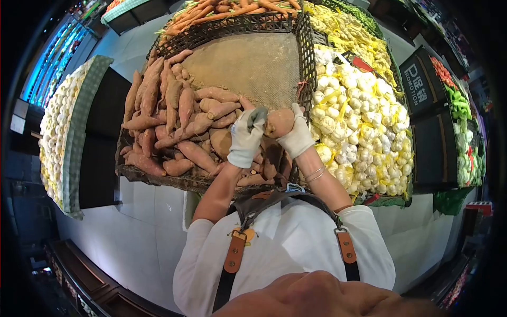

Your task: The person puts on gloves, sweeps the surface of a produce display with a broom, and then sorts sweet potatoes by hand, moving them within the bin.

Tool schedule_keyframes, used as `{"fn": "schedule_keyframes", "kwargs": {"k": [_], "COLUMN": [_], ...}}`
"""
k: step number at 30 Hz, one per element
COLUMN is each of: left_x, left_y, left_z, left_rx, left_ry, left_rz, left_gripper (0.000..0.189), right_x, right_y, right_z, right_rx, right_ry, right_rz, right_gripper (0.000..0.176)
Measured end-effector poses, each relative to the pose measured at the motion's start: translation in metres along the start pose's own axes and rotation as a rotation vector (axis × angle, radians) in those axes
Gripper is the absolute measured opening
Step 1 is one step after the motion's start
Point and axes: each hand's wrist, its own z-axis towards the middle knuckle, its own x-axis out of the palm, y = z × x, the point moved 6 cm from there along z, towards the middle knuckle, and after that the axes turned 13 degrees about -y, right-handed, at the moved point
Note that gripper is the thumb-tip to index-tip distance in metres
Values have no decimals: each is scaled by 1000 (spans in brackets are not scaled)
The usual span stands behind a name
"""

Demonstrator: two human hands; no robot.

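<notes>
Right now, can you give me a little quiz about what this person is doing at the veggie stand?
1. True or false: the left hand and right hand together hold one sweet potato.
2. What is piled to the right of the sweet potato crate? A garlic; B bananas; C bread.
3. Fill in: past the crate's far end lie orange ____.
Key: 1 true; 2 A; 3 carrots.

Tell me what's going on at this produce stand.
A person in white work gloves grips one reddish-brown sweet potato with both the left hand and the right hand. They hold it above a black mesh crate piled with more sweet potatoes. Bare burlap lining shows behind, and white garlic is heaped alongside.
</notes>
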Motion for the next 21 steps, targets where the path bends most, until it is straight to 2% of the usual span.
{"fn": "schedule_keyframes", "kwargs": {"k": [1,4,5,8,9,10,11,12,14,15,18,19,21], "left_x": [2,20,23,32,33,36,39,43,45,45,45,46,48], "left_y": [3,-1,-10,5,2,13,22,30,22,11,10,12,29], "left_z": [1,-7,-10,-6,-6,-5,-5,-8,-9,-9,-9,-7,3], "left_rx": [10,121,143,139,175,-55,-288,-524,-584,-589,-581,-585,-624], "left_ry": [70,101,124,156,134,176,215,249,318,341,394,389,354], "left_rz": [81,-2,91,140,64,-130,-320,-508,-679,-705,-724,-732,-738], "left_gripper": [42,58,72,74,68,68,68,67,62,63,59,57,51], "right_x": [1,-1,-1,3,12,19,25,28,36,36,47,44,38], "right_y": [7,20,23,35,39,42,48,51,61,69,89,99,113], "right_z": [2,4,7,11,-1,-6,-10,-10,-13,-6,0,-4,3], "right_rx": [-69,-266,-334,-546,-612,-676,-836,-826,-807,-898,-1004,-1020,-1237], "right_ry": [38,88,78,27,21,13,32,46,74,80,113,11,34], "right_rz": [-44,-182,-234,-447,-548,-649,-635,-646,-669,-794,-946,-973,-988], "right_gripper": [57,61,62,58,55,53,36,36,34,32,36,45,51]}}
